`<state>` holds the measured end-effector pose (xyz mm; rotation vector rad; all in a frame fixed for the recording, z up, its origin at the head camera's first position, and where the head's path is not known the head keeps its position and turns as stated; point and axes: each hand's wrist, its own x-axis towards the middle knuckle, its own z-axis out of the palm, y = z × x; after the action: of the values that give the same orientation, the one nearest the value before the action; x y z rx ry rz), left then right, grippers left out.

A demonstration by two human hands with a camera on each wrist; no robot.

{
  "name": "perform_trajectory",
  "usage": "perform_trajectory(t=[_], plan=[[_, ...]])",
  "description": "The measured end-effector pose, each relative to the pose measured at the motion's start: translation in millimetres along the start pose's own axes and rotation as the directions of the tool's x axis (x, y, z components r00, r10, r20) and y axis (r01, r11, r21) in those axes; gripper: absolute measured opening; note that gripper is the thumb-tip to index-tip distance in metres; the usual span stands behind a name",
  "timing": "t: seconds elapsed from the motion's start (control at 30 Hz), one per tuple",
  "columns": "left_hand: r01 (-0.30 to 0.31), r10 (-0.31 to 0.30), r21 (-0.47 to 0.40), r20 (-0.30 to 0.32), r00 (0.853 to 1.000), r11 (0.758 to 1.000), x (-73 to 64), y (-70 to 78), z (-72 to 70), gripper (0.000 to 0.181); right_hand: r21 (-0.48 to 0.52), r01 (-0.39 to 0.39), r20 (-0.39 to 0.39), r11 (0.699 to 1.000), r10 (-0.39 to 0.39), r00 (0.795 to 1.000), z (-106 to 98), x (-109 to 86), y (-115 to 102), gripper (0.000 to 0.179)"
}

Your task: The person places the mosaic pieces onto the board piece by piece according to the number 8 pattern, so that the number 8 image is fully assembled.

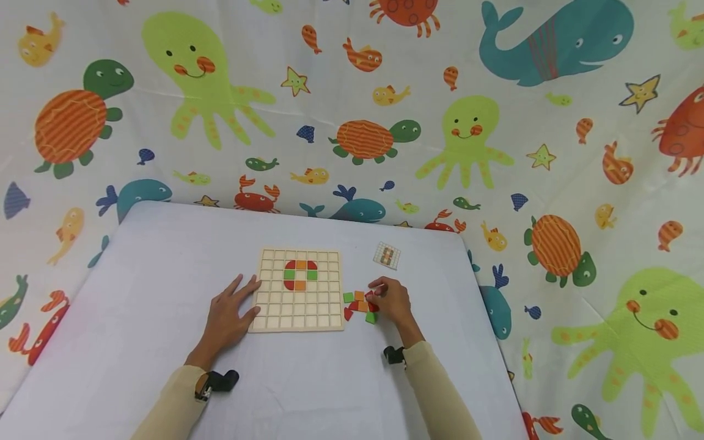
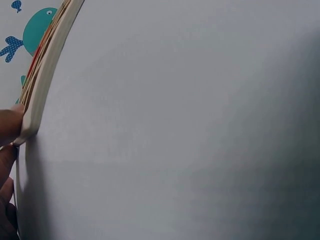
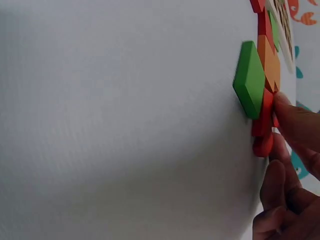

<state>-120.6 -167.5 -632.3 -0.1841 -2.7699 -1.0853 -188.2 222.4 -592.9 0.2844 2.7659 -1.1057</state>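
Observation:
A square wooden grid board (image 1: 324, 310) lies on the table. Red, orange and green tiles sit in its upper middle cells, around one bare cell. My left hand (image 1: 227, 315) rests at the board's left edge with thumb and fingers spread; in the left wrist view the thumb (image 2: 11, 125) touches the rim. Right of the board lies a loose cluster of tiles, among them an orange square (image 1: 359, 296) and a green square (image 1: 371, 318). Over its right side, my right hand (image 1: 393, 302) pinches a red tile (image 3: 275, 120) between thumb and fingers, partly hidden.
A small pattern card (image 1: 387, 255) with a printed grid lies behind the tiles, to the right of the board. White cloth covers the table (image 1: 308, 385). A curtain with sea animals (image 1: 352, 177) hangs at the back and sides.

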Motion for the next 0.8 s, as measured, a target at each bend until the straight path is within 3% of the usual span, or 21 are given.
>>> perform_trajectory(t=[0.27,0.6,0.8], plan=[[0.01,-0.01,0.008,0.011,1.0,1.0,0.6,-1.2,0.1,0.062,-0.031,-0.005,0.01,1.0,0.006,1.0,-2,-0.6,1,0.019],[0.015,-0.015,0.003,0.015,1.0,1.0,2.0,-1.6,-1.0,0.063,0.166,-0.004,-0.02,0.986,0.007,1.0,-2,-1.8,-2,0.015],[0.016,-0.016,0.0,0.016,1.0,1.0,0.6,0.6,-1.3,0.063,0.227,0.028,-0.044,0.973,-0.019,0.999,8,-1.3,-14,0.011]])
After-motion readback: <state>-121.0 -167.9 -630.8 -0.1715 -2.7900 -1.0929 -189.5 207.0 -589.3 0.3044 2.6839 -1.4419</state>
